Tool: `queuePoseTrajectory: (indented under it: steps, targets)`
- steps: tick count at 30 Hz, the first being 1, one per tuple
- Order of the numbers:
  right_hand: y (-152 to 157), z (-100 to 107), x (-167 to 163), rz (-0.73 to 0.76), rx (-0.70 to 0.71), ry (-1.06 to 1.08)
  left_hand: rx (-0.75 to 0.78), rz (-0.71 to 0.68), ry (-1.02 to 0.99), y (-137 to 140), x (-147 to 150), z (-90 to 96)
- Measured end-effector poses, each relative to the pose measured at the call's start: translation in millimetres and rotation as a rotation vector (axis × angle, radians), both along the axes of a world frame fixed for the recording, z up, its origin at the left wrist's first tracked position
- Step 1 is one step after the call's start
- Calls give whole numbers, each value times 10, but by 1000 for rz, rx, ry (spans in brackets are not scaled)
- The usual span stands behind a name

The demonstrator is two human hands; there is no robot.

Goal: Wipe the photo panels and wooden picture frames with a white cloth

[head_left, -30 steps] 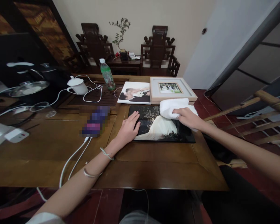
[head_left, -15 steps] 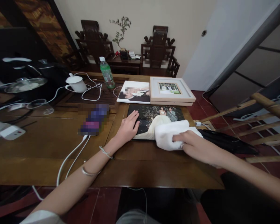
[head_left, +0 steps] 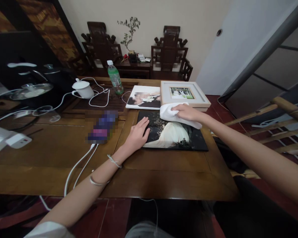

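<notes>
Head view: Shows a dark photo panel (head_left: pixel 172 140) flat on the counter (head_left: pixel 161 183), close to the right-hand end and just on the near side of a pale wooden picture frame (head_left: pixel 202 105) and a white-edged print (head_left: pixel 135 105). Looks thin, stiff and fairly light, with a smooth, shiny face; likely slippery on the wood and quick to smudge or scratch. Probably apt to slide if pushed from one side only, so best steadied flat at one end, or lifted by opposite short edges with little pressure on the printed side. Lying over the far part of the panel, a white cloth (head_left: pixel 167 113): soft, light, limp by its look, best taken by a thick fold.

On the left, lies palm down with the left hand (head_left: pixel 139 134) on the panel's left end, fingers fairly straight and thumb apart, pinching nothing; comes in slantwise from the lower left with the arm. On the right, reaches across from the lower right, nearly straight, pinching the bunched cloth with the right hand (head_left: pixel 188 113), back of the hand upward; cannot tell the pose of the fingers hidden beneath.
</notes>
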State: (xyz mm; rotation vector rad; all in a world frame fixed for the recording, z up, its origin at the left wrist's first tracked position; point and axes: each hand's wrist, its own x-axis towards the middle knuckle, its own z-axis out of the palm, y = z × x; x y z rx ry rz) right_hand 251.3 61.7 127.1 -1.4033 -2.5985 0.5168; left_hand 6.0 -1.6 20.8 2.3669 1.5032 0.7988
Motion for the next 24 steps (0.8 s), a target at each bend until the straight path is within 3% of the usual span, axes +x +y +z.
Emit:
queuePoseTrajectory:
  steps: [4,8,15,19,24]
  targets:
    - [-239,-187,-49,-20,84,45,-8,-1,-7,-9,-1,15]
    - [-735,-308,-97,-48,130,84,-10,3,-6,-20,4,26]
    - [-1502,-40,-147,27,-139,130,6,3,3,-9,6,-3]
    - [-1526,50,-148,55,-259,94,1,4,7,-7,7,-9]
    - [-1067,24,-149,53,-212,47,5,6,3,-4,6,-17]
